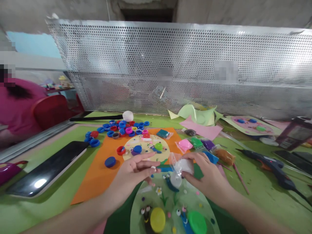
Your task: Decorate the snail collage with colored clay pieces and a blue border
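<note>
My right hand [207, 174] grips a clear plastic packet of white clay [182, 166] over the green table. My left hand [133, 174] is beside it, thumb and forefinger pinching a tiny white bit of clay [153, 168] while the other fingers stretch out. Below both hands lies a pale green oval card [170, 208] decorated with bottle-cap snails, one yellow [157, 219] and one green [197, 222]. Beyond the hands a yellow round card [146, 148] with caps rests on an orange sheet [97, 175].
Loose coloured bottle caps [122, 128] cluster at the back. Clay packets [195, 144] lie right of the orange sheet. A tablet [48, 169] lies left, a glue gun [273, 165] right. A perforated metal screen [180, 65] stands behind. A person in pink [17, 107] sits at far left.
</note>
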`<state>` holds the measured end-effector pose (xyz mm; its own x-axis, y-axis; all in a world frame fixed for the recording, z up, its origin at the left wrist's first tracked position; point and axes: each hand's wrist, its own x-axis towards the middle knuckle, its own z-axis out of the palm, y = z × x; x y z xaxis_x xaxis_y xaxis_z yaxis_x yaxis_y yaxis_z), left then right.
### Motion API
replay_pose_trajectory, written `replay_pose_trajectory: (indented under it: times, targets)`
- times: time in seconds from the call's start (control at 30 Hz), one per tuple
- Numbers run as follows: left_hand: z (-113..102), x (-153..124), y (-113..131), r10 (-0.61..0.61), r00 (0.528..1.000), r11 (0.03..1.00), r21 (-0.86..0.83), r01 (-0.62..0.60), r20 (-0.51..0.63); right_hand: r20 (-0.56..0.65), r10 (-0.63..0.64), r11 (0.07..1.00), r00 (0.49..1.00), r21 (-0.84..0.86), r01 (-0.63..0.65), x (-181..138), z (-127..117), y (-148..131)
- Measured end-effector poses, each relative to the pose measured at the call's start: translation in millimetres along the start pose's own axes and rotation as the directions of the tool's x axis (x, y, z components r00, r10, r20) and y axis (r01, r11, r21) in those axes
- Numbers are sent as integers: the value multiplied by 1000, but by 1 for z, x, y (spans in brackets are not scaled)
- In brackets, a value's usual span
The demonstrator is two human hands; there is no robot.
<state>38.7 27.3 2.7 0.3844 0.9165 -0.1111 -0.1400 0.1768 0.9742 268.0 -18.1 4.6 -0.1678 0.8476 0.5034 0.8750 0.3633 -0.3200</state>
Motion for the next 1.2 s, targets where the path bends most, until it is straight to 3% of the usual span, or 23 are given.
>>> replay_pose_trajectory:
  times: [0.33,0.6,0.8,1.0,1.2]
  targets:
    - [1,-3,5,90,994,984,148,-99,68,26,-6,1000,1000,4,6,1,3,3]
    - [-1,-3,8,245,968,906,344,-247,49,36,26,994,999,-106,-22,7,12,22]
    - [0,-7,6,218,971,887,396,-239,100,9,72,996,997,-55,-71,9,19,32]
    - [10,-6,10,271,947,784,531,-321,172,-113,9,994,994,110,4,2,4,-1]
    - [20,-6,10,304,914,729,552,-406,271,-27,-173,967,985,186,175,-3,-2,-30]
